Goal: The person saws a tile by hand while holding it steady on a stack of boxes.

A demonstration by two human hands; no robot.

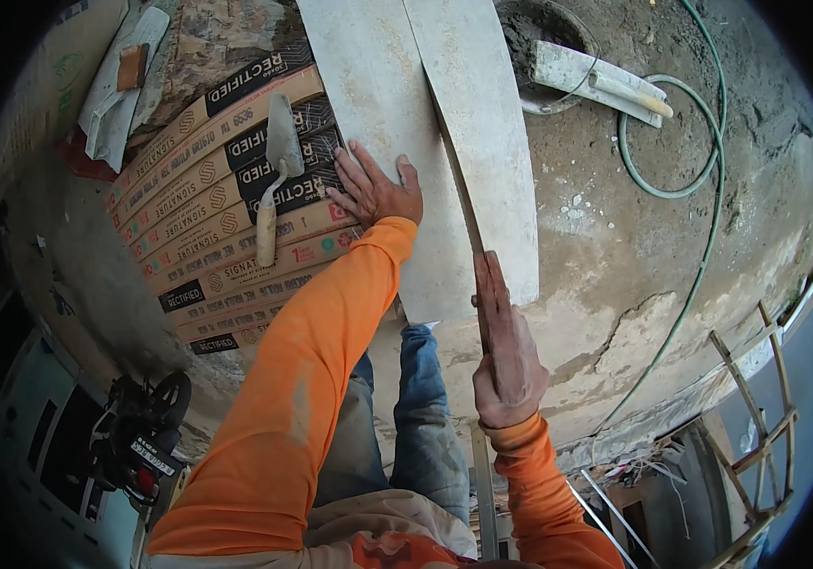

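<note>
Two long, pale grey flat panels (373,81) (492,95) lie side by side in front of me, with a narrow dark gap between them that widens partway along. My left hand (378,194) rests flat near the outer edge of the left panel, fingers spread. At the near end of the gap, my right hand (508,351) is turned on edge, its fingers stretched straight along the right panel's inner edge. Its palm side is partly hidden. Left of the panels, a pointing trowel (281,156) with a wooden handle lies on stacked cardboard boxes (203,213).
A bucket of grey mortar (532,38) stands at the far right, a whitish float (601,81) across its rim. A green hose (710,218) loops over the rough surface. Another float (122,85) lies far left. Below are a motorcycle (141,441) and a wooden ladder (757,446).
</note>
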